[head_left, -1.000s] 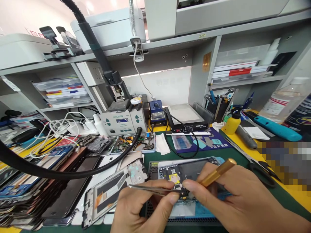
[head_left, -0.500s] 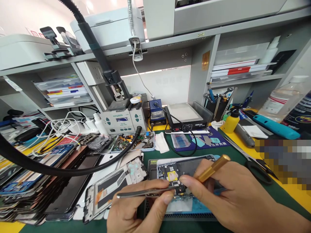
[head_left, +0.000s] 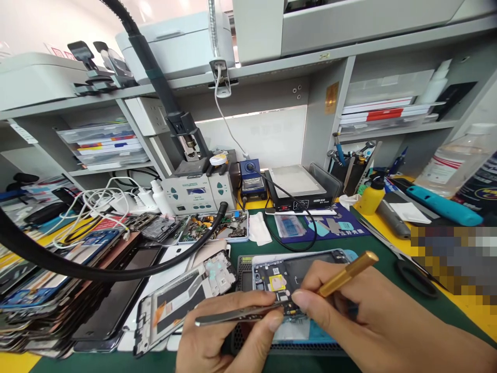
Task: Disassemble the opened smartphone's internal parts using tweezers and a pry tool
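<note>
- Green worktop [head_left: 116, 364]: an opened phone [head_left: 291, 272] lies near centre, over a perforated pad [head_left: 244, 266].
- Left hand [head_left: 221, 326]: fingers pinched shut on tweezers [head_left: 233, 315], tips at the phone's left part; contact unclear.
- Right hand [head_left: 345, 316]: fingers closed around a gold-handled tool [head_left: 347, 273]; its tip is hidden.
- Handling: phone probably light and stiff, exposed parts fragile; grip the outer frame, avoiding the components.
</note>
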A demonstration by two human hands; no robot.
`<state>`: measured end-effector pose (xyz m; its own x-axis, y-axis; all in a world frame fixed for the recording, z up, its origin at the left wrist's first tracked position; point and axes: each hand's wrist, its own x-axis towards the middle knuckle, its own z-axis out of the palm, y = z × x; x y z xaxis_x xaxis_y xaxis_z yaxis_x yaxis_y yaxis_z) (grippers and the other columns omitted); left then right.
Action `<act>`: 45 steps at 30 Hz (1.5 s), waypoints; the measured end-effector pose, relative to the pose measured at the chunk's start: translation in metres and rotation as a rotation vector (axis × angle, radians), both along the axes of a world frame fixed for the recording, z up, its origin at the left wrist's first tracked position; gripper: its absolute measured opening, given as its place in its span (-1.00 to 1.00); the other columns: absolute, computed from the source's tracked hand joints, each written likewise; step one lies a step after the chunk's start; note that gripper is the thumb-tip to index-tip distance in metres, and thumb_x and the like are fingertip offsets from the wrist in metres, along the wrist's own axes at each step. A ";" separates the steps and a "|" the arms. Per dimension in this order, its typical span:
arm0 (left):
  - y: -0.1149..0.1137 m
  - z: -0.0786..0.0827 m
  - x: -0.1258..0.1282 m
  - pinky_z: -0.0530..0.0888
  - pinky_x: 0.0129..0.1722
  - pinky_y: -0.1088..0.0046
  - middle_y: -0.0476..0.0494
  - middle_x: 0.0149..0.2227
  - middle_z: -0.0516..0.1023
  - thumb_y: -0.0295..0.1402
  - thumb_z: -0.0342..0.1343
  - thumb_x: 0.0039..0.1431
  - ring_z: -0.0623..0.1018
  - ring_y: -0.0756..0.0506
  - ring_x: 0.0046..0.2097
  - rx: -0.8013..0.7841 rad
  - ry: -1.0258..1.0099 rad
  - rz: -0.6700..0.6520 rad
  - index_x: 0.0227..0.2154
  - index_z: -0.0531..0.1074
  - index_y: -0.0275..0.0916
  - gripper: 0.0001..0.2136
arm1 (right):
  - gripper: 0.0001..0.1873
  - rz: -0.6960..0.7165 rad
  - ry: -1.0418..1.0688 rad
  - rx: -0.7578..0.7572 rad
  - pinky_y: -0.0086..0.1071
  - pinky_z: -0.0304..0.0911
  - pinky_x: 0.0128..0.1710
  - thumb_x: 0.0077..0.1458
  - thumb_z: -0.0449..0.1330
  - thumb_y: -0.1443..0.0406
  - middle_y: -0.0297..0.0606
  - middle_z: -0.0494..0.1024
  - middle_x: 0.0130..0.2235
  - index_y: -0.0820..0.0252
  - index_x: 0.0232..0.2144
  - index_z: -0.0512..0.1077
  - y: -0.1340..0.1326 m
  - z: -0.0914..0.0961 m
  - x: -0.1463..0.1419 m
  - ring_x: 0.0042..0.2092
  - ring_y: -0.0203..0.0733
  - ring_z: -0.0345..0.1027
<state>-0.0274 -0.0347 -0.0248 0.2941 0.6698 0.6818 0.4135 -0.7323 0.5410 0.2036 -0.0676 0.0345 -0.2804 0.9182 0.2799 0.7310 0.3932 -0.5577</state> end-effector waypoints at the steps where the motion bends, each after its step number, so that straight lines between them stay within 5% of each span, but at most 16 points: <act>1: 0.000 0.000 0.000 0.73 -0.19 0.50 0.13 -0.24 0.77 -0.33 0.38 0.24 0.77 -0.08 -0.30 0.004 0.002 0.000 -0.11 0.66 0.04 -0.82 | -0.64 -0.011 0.005 -0.038 -0.46 0.26 -0.46 0.45 0.05 0.21 -0.50 0.47 -0.49 0.06 -0.41 0.46 0.000 -0.001 0.001 -0.49 -0.34 0.34; 7: 0.001 0.003 0.001 0.72 -0.19 0.54 0.12 -0.24 0.77 -0.33 0.38 0.24 0.76 -0.05 -0.33 0.040 0.006 0.030 -0.16 0.68 0.00 -0.86 | -0.61 -0.011 0.061 -0.221 -0.41 0.30 -0.30 0.50 0.00 0.12 -0.49 0.52 -0.39 0.05 -0.38 0.41 0.002 -0.007 0.003 -0.34 -0.30 0.42; 25: 0.002 0.000 -0.002 0.68 -0.21 0.66 0.03 -0.27 0.75 -0.39 0.40 0.19 0.75 -0.02 -0.30 0.183 0.069 0.033 -0.11 0.62 -0.11 -0.78 | -0.64 0.020 0.030 -0.038 -0.42 0.40 -0.34 0.45 0.06 0.19 -0.44 0.60 -0.39 0.05 -0.40 0.49 0.002 -0.010 0.004 -0.35 -0.26 0.52; 45: 0.002 -0.005 -0.005 0.75 -0.27 0.49 -0.05 -0.27 0.75 -0.47 0.41 0.16 0.77 -0.13 -0.30 0.248 0.086 -0.033 -0.05 0.59 -0.14 -0.70 | -0.65 -0.066 0.005 0.086 -0.41 0.44 -0.43 0.38 0.14 0.14 -0.39 0.60 -0.47 0.04 -0.45 0.52 0.005 -0.005 -0.004 -0.43 -0.18 0.53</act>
<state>-0.0327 -0.0322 -0.0295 0.3772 0.4743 0.7955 0.4236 -0.8522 0.3072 0.1996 -0.0625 0.0297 -0.2187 0.9070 0.3598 0.7544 0.3910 -0.5273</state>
